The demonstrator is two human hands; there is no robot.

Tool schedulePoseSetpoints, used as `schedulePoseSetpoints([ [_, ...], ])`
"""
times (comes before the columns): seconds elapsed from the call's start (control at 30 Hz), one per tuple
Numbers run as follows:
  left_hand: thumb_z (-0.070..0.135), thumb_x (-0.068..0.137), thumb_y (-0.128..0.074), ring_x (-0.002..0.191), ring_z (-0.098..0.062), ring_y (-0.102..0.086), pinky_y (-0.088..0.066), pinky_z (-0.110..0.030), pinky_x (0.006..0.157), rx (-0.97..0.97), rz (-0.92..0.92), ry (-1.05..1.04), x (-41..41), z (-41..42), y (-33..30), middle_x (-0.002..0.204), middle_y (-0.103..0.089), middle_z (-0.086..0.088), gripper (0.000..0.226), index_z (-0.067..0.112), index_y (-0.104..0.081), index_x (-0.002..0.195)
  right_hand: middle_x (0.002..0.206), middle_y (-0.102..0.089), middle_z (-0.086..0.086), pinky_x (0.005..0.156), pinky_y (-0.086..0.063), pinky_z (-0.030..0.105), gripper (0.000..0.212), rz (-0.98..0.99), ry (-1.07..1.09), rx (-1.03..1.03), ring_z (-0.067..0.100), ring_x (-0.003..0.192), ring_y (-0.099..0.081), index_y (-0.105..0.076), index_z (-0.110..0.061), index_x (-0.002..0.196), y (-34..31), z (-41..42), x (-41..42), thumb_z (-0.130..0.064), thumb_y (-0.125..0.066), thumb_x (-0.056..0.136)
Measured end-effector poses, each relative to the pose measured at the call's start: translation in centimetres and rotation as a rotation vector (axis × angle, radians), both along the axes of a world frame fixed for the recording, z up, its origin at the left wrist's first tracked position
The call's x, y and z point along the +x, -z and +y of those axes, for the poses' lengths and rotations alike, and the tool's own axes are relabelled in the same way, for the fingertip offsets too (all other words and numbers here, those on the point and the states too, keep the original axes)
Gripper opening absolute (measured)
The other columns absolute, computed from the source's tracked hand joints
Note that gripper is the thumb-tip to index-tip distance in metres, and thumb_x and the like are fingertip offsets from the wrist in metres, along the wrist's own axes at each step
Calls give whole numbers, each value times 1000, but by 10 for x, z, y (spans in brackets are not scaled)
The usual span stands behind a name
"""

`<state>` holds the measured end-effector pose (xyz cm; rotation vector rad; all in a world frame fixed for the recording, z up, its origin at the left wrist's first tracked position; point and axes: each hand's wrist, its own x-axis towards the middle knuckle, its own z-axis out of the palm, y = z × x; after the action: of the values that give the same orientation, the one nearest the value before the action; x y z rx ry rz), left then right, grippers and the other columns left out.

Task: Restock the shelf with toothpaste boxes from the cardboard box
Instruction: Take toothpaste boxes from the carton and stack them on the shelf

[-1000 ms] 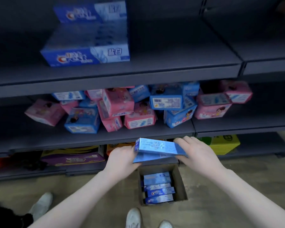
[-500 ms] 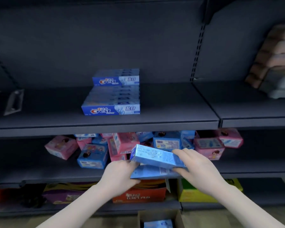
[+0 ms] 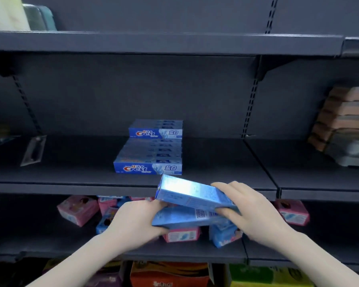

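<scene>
Both hands hold light-blue cardboard toothpaste boxes in front of the dark grey metal shelf point(image 3: 195, 179). The left hand point(image 3: 133, 222) has its grip clamped on the left end of the lower light-blue toothpaste box point(image 3: 187, 219), fingers wrapped beneath it and thumb on top. The right hand point(image 3: 251, 212) has its grip clamped on the right end of the upper light-blue toothpaste box point(image 3: 187, 193), fingers over the top face and thumb on the near side. The upper box lies across the lower one, touching it, tilted with its left end raised and level with the shelf's front edge.

On the shelf, just behind the held boxes, stands a stack of blue Crest toothpaste boxes point(image 3: 151, 154) (two printed front faces legible, one at the front edge, one higher at the back). A clear plastic divider point(image 3: 33, 150) lies on the shelf to the left, well apart from the stack.

The shelf below carries a loose pile of small pink and blue cartons point(image 3: 79, 210). To the right, on the adjoining shelf bay, sits a stack of brown and grey packs point(image 3: 344, 125), blurred. The cardboard box is outside the view.
</scene>
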<state>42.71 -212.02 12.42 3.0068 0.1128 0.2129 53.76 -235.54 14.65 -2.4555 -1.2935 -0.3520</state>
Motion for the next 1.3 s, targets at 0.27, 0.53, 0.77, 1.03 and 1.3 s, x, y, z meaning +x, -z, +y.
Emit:
schedulePoseSetpoints([
  [0.27, 72, 54, -36, 94, -9, -57, -33, -21, 60, 5, -38, 7, 20, 50, -35, 99, -63, 13, 64, 33, -47, 103, 94, -44, -18, 77, -34, 17, 58, -61, -12, 115, 3, 94, -43, -39, -32, 136, -31, 42, 26, -59, -37, 84],
  [0.53, 56, 67, -69, 78, -4, -50, -37, -20, 63, 1, -89, 6, 57, 107, -70, 84, -54, 15, 41, 27, -49, 89, 102, -51, -10, 83, -42, 27, 50, 11, 107, 171, 11, 98, -50, -38, -28, 137, -47, 75, 57, -37, -54, 90],
  [0.77, 50, 65, -75, 78, -7, -55, -43, -27, 65, -66, -55, -6, 103, 147, -76, 84, -60, 13, 40, 27, -58, 92, 102, -52, -11, 81, -44, 28, 46, 68, 215, 193, 10, 97, -51, -42, -27, 134, -37, 87, 79, -36, -54, 90],
  [1.03, 49, 71, -72, 86, -2, -55, -44, -23, 71, -123, 48, 34, 140, 164, -63, 97, -57, 19, 38, 34, -56, 103, 105, -55, -9, 82, -45, 30, 45, 134, 315, 243, 11, 100, -53, -46, -28, 131, -26, 85, 93, -33, -58, 88],
  [1.3, 46, 74, -72, 87, 2, -58, -49, -24, 78, -294, 37, 69, 156, 172, -41, 102, -60, 19, 41, 33, -56, 110, 109, -54, -9, 81, -42, 26, 45, 165, 360, 228, 11, 102, -51, -45, -27, 132, -19, 82, 100, -32, -58, 89],
])
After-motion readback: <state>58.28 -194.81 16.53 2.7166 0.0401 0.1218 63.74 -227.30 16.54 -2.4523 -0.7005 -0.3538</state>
